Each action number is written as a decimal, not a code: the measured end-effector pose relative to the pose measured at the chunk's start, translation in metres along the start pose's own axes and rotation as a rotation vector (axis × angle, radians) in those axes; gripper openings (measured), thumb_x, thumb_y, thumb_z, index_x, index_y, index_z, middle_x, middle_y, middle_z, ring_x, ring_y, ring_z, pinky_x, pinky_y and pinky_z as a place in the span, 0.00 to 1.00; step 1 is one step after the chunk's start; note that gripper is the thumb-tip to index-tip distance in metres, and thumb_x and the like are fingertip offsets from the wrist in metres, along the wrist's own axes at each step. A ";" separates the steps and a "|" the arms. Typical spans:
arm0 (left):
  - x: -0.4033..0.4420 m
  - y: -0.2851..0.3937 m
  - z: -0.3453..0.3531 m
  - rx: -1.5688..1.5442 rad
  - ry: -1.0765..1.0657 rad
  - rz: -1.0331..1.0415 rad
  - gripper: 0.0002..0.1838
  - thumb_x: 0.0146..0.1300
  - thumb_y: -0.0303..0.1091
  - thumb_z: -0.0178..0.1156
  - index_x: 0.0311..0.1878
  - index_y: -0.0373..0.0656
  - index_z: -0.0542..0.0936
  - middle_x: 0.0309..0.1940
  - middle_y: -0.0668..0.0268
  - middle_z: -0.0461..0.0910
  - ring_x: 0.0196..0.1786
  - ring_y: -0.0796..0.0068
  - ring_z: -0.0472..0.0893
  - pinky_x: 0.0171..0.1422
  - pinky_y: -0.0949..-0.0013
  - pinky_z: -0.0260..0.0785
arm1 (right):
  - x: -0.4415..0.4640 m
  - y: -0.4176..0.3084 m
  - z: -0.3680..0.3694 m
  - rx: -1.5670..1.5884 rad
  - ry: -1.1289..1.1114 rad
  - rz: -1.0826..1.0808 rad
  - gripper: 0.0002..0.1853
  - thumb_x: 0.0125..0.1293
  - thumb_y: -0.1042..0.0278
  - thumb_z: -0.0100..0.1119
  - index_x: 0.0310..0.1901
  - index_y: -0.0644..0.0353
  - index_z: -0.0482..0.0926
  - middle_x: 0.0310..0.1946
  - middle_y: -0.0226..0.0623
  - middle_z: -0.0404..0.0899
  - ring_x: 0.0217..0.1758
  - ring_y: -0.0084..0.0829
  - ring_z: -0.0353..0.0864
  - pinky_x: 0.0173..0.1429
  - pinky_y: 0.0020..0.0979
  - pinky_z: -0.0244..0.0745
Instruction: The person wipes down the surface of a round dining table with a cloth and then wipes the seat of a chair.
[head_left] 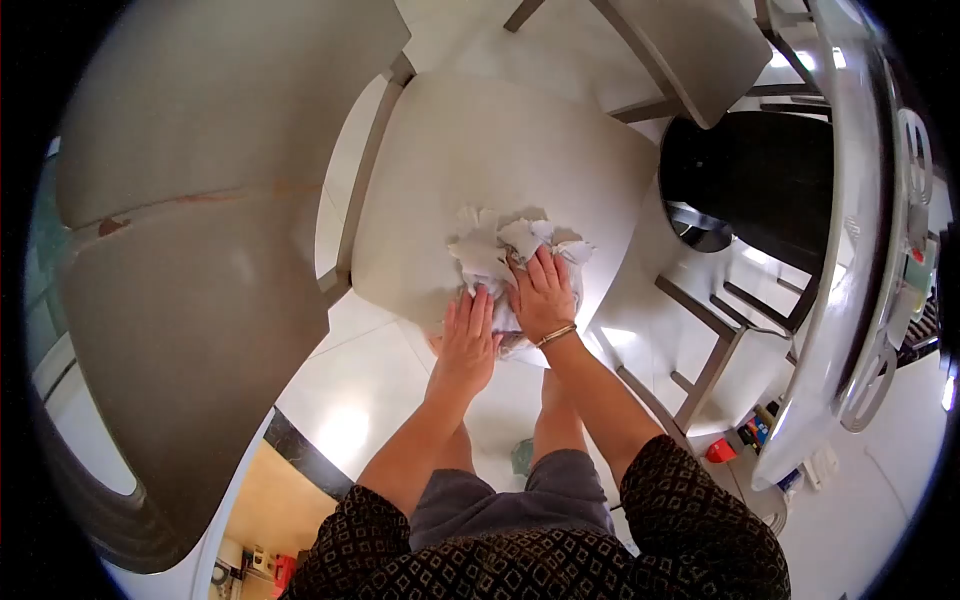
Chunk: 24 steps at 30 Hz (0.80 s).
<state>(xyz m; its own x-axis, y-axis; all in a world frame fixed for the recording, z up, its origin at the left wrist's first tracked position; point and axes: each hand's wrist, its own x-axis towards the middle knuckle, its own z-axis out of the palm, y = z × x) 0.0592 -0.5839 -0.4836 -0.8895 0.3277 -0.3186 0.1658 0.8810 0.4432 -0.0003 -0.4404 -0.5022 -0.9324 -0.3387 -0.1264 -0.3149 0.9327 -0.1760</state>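
A crumpled white cloth [480, 252] lies bunched on the pale seat [490, 150] of a chair, near the edge closest to me. My right hand [543, 300], with a bracelet at the wrist, presses down on the cloth, and folds of it bulge out around the fingers and thumb. Beside it, my left hand [468, 342] rests at the cloth's near left side with its fingers stretched out. The underside of both palms is hidden. To the left rises the chair's backrest [200, 120], which has a cracked, worn line across it.
Another chair [690, 50] stands at the upper right, close to a black round-edged seat [760, 180]. A glossy table edge [835, 300] runs down the right side. Below it are a red object [719, 451] and several small items. A wooden surface [275, 500] is at lower left.
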 end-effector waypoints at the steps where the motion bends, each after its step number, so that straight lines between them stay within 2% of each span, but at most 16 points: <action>1: 0.001 0.001 -0.003 -0.008 0.005 -0.003 0.34 0.60 0.42 0.53 0.66 0.34 0.59 0.68 0.56 0.53 0.68 0.55 0.55 0.72 0.49 0.40 | 0.006 0.000 -0.006 0.023 0.005 -0.014 0.23 0.60 0.56 0.52 0.56 0.54 0.73 0.57 0.39 0.66 0.68 0.41 0.54 0.71 0.46 0.47; 5: 0.071 -0.003 -0.017 0.046 0.076 0.009 0.35 0.60 0.43 0.54 0.66 0.33 0.58 0.68 0.55 0.52 0.69 0.54 0.54 0.72 0.49 0.40 | 0.082 0.013 -0.018 -0.047 0.020 0.043 0.22 0.62 0.59 0.49 0.57 0.55 0.71 0.55 0.39 0.67 0.68 0.40 0.55 0.70 0.46 0.47; 7: 0.092 -0.001 -0.025 0.107 0.158 -0.017 0.36 0.59 0.43 0.55 0.65 0.31 0.58 0.68 0.53 0.52 0.69 0.53 0.53 0.72 0.49 0.40 | 0.093 0.016 -0.011 -0.030 0.147 0.101 0.23 0.63 0.59 0.46 0.59 0.56 0.69 0.54 0.41 0.68 0.68 0.42 0.55 0.70 0.46 0.47; 8: 0.088 0.004 -0.029 0.111 0.106 -0.042 0.36 0.59 0.44 0.54 0.65 0.30 0.58 0.68 0.52 0.52 0.70 0.51 0.51 0.72 0.49 0.41 | 0.083 0.011 -0.012 -0.120 0.093 0.127 0.24 0.64 0.57 0.47 0.60 0.56 0.68 0.55 0.43 0.68 0.65 0.43 0.60 0.68 0.47 0.51; 9: 0.076 0.007 -0.021 0.114 0.109 -0.039 0.36 0.59 0.44 0.54 0.65 0.30 0.58 0.68 0.52 0.52 0.70 0.51 0.51 0.72 0.49 0.41 | 0.063 0.007 -0.009 -0.093 0.051 0.162 0.24 0.64 0.56 0.48 0.60 0.56 0.68 0.55 0.43 0.68 0.65 0.44 0.60 0.68 0.47 0.51; 11: 0.030 0.014 0.006 0.059 -0.006 0.030 0.36 0.59 0.45 0.54 0.64 0.30 0.58 0.67 0.50 0.53 0.70 0.48 0.51 0.71 0.49 0.43 | 0.000 0.000 0.004 -0.074 -0.029 0.203 0.28 0.61 0.53 0.51 0.61 0.56 0.67 0.55 0.45 0.68 0.65 0.47 0.60 0.69 0.50 0.49; 12: 0.002 0.021 0.008 0.051 -0.066 0.071 0.36 0.59 0.46 0.54 0.64 0.30 0.59 0.67 0.50 0.54 0.69 0.47 0.52 0.71 0.50 0.43 | -0.029 -0.003 0.007 -0.024 0.021 0.223 0.29 0.59 0.52 0.53 0.61 0.54 0.67 0.55 0.45 0.67 0.64 0.48 0.61 0.69 0.51 0.48; 13: -0.015 0.025 0.009 0.043 -0.126 0.112 0.36 0.59 0.46 0.54 0.64 0.30 0.59 0.67 0.50 0.55 0.69 0.46 0.52 0.71 0.50 0.44 | -0.051 0.000 0.002 -0.026 -0.058 0.252 0.31 0.57 0.50 0.54 0.62 0.54 0.67 0.56 0.45 0.67 0.64 0.49 0.60 0.69 0.52 0.47; 15: -0.017 0.026 0.018 0.009 -0.057 0.133 0.36 0.59 0.46 0.54 0.64 0.30 0.59 0.66 0.51 0.55 0.69 0.48 0.52 0.71 0.51 0.44 | -0.062 0.007 0.007 -0.059 0.017 0.270 0.35 0.56 0.48 0.55 0.65 0.51 0.64 0.53 0.50 0.68 0.65 0.51 0.58 0.69 0.54 0.44; 16: -0.016 0.026 0.017 -0.019 0.005 0.154 0.36 0.59 0.47 0.54 0.64 0.31 0.60 0.66 0.52 0.56 0.69 0.49 0.53 0.71 0.51 0.44 | -0.050 0.007 0.001 -0.054 0.012 0.264 0.35 0.56 0.48 0.55 0.65 0.51 0.64 0.53 0.50 0.68 0.65 0.51 0.58 0.69 0.54 0.44; 18: 0.016 0.018 0.015 -0.077 0.015 0.174 0.37 0.57 0.45 0.56 0.65 0.34 0.59 0.69 0.58 0.52 0.71 0.55 0.50 0.73 0.54 0.41 | -0.008 0.015 -0.003 -0.119 -0.059 0.475 0.36 0.56 0.47 0.52 0.66 0.51 0.60 0.55 0.56 0.66 0.66 0.56 0.55 0.69 0.56 0.42; 19: 0.042 0.011 0.006 -0.060 0.043 0.137 0.37 0.58 0.45 0.55 0.66 0.35 0.58 0.69 0.58 0.52 0.72 0.56 0.50 0.73 0.54 0.40 | 0.016 0.022 0.003 -0.154 0.013 0.494 0.37 0.58 0.46 0.49 0.68 0.50 0.57 0.57 0.60 0.63 0.67 0.60 0.52 0.69 0.57 0.39; 20: 0.068 0.004 -0.005 -0.044 0.068 0.100 0.37 0.58 0.46 0.55 0.67 0.36 0.57 0.70 0.59 0.52 0.72 0.57 0.49 0.73 0.55 0.40 | 0.051 0.023 -0.007 -0.133 0.000 0.581 0.36 0.59 0.44 0.46 0.68 0.49 0.56 0.60 0.58 0.62 0.69 0.58 0.50 0.70 0.56 0.36; 24: 0.131 -0.031 -0.038 -0.006 0.175 -0.084 0.37 0.63 0.44 0.49 0.69 0.34 0.50 0.71 0.55 0.45 0.73 0.54 0.46 0.74 0.54 0.36 | 0.166 0.021 -0.011 -0.151 0.092 0.422 0.35 0.61 0.40 0.42 0.68 0.46 0.57 0.65 0.52 0.58 0.71 0.52 0.47 0.71 0.54 0.33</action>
<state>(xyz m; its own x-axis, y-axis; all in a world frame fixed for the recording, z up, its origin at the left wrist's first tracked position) -0.0784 -0.5813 -0.5075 -0.9606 0.1887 -0.2042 0.0862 0.9003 0.4267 -0.1632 -0.4753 -0.5163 -0.9944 0.0805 -0.0685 0.0795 0.9967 0.0177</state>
